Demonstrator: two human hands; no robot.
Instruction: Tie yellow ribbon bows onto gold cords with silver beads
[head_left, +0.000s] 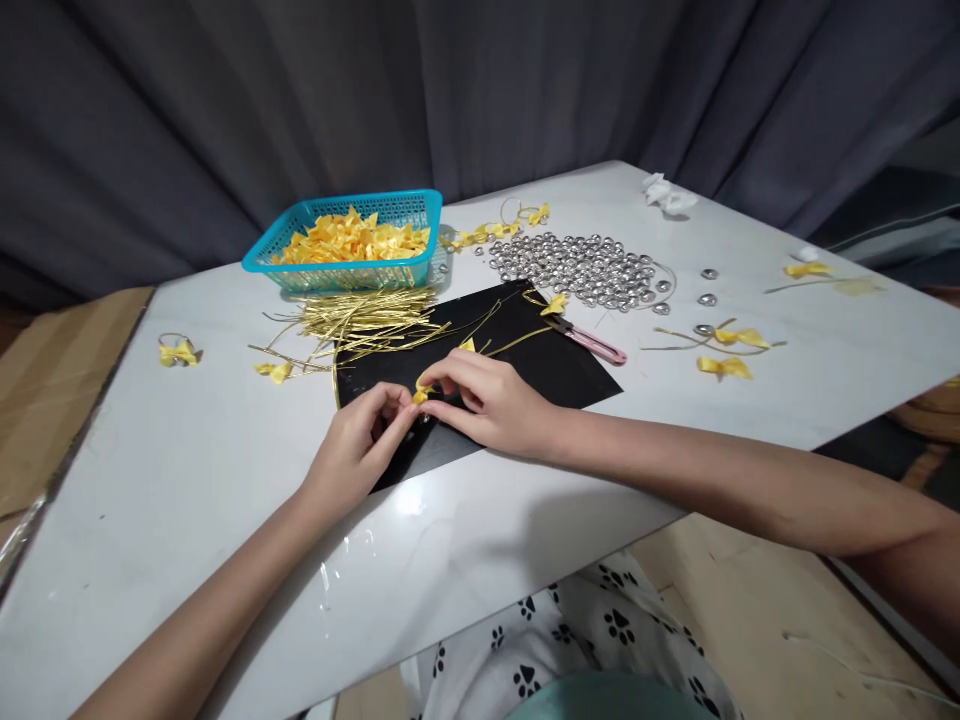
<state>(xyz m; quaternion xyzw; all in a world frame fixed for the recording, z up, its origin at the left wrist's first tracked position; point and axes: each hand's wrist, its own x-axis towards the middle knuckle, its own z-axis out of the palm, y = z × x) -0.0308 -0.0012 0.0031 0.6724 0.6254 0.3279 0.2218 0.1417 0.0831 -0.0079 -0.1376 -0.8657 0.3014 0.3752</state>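
Over a black sheet (pixel 559 370), a small yellow ribbon bow (pixel 421 395) is pinched between my two hands. My left hand (pixel 364 435) is closed at the bow's lower left side, thumb and forefinger together. From the right, my right hand (pixel 491 400) grips the bow between thumb and fingertips. A small shiny piece shows just under the fingers, too small to make out. Behind my right hand another yellow bit of ribbon (pixel 468 345) pokes up. Pink-handled snips (pixel 596 345) lie on the sheet's right part, beside a yellow bow (pixel 555 304).
A blue basket (pixel 337 266) of yellow bows stands at the back left, with a bundle of gold wire ties (pixel 367 318) before it. Silver teardrop beads (pixel 577 268) spread across the back middle. Loose bows (pixel 724 367) lie at right; crumpled white tissue (pixel 667 195) lies behind.
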